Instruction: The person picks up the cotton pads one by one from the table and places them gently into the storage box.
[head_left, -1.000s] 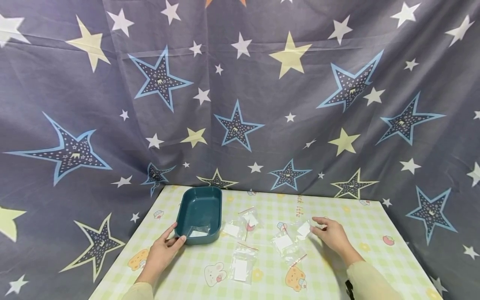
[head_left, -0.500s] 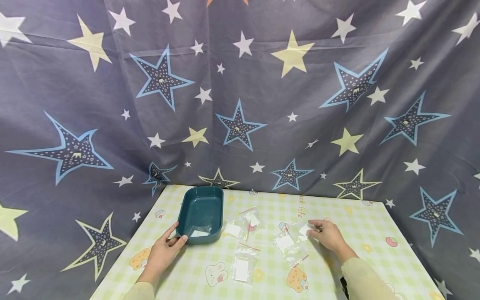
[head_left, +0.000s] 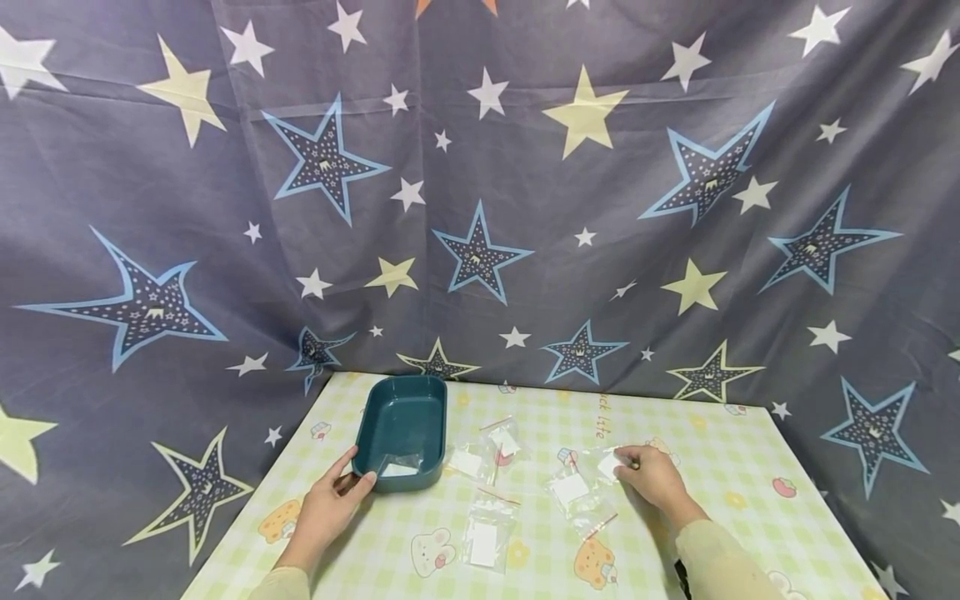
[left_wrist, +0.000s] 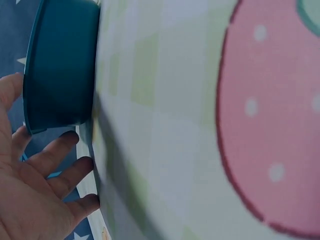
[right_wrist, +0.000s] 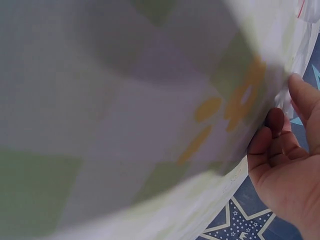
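My left hand [head_left: 326,508] holds the near left corner of a dark teal rectangular tub [head_left: 405,421], thumb on its front wall and fingers along its left side. In the left wrist view the fingers [left_wrist: 60,172] spread below the tub's wall [left_wrist: 62,65]. Inside the tub, at its near end, lies a small clear zip bag with a white piece in it [head_left: 397,469]. To the right, my right hand [head_left: 660,483] pinches the edge of another such zip bag [head_left: 607,463]. This bag overlaps a second zip bag [head_left: 572,488] just left of it.
Between the hands lie more zip bags: one near the front [head_left: 483,542], one beside the tub [head_left: 467,461] and one behind it [head_left: 504,437]. A checked cloth [head_left: 360,567] with cartoon prints covers the table. A star-patterned curtain [head_left: 480,333] hangs behind.
My right hand has moved slightly left and closed its fingertips over the far right zip bag. My left hand stays at the tub's corner.
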